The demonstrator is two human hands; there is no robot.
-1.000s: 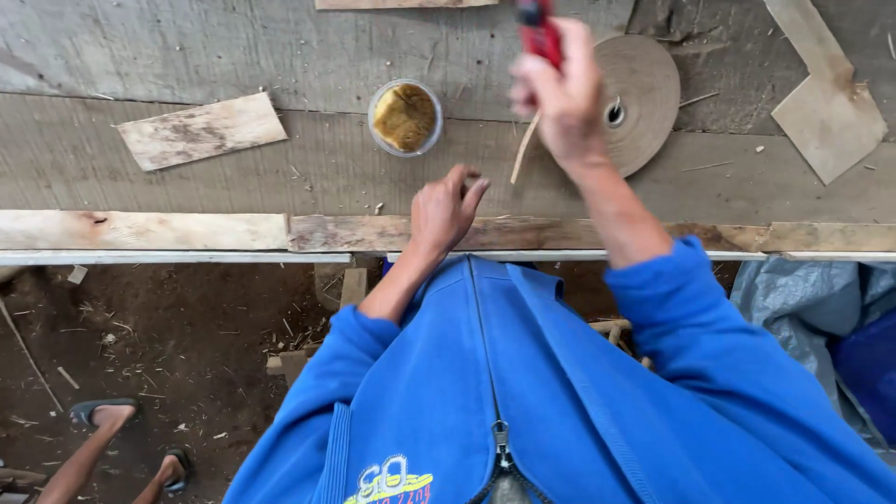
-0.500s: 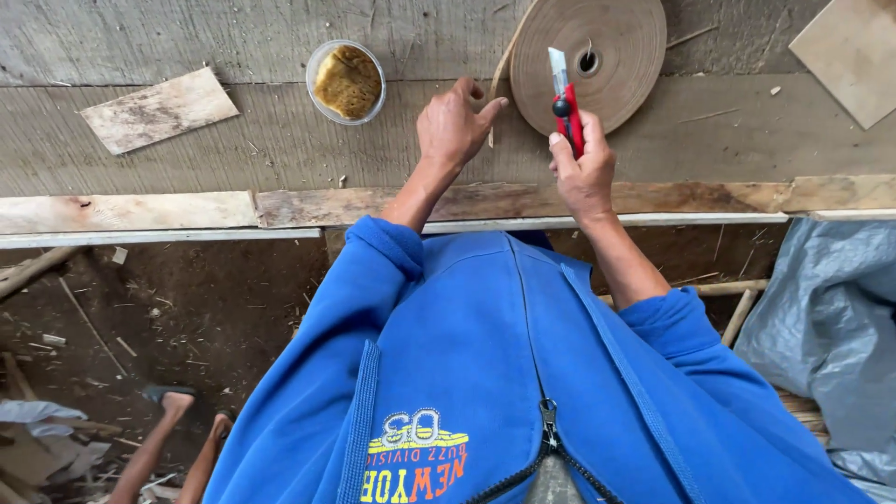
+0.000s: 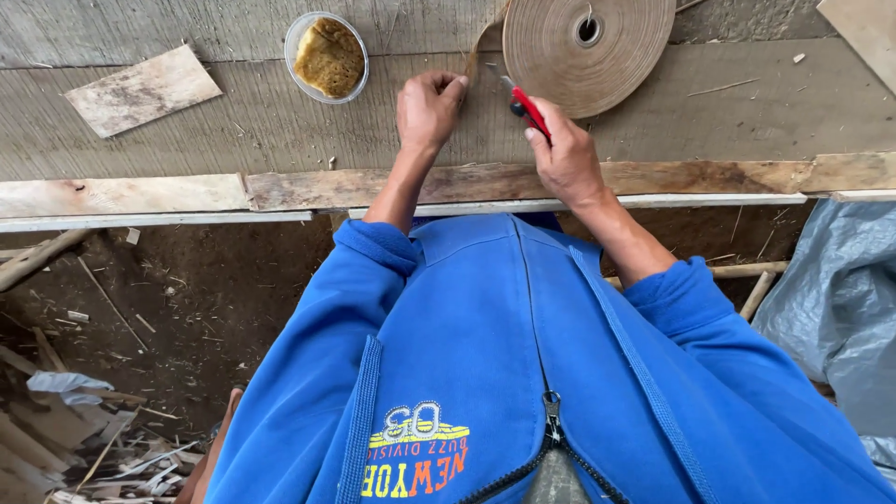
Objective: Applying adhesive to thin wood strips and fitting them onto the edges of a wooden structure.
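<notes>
**Both hands at the veneer strip, desk's far side**

Far left on the grey plank desk (image 3: 187, 131): a flat pale offcut of board (image 3: 142, 90), lying loose, well apart from the hands, bare planks around it. Right of it a round clear plastic tub with a brownish-yellow lump inside (image 3: 326, 56), near the left hand but not touching.

Left hand (image 3: 427, 107): fingers curled in and pinching the loose end of a thin tan veneer strip (image 3: 474, 54), which runs up and right to the big flat coil of tan edge-banding tape (image 3: 588, 45). The coil lies flat at the desk's far edge, partly cut off by the frame top.

Right hand (image 3: 565, 159): fingers wrapped tight around a red-handled utility knife (image 3: 527, 107), its tip pointing up-left toward the strip, just beside the coil's lower rim. Blade contact with strip: cannot tell.

Near edge of desk: a rough brown wooden batten (image 3: 523, 179) runs across under both wrists. Right of the hands the planks lie bare out to a pale board corner (image 3: 868, 28) at top right. Below the edge, dirt floor (image 3: 168, 299) with wood scraps at left, grey plastic sheet (image 3: 840, 299) at right.
</notes>
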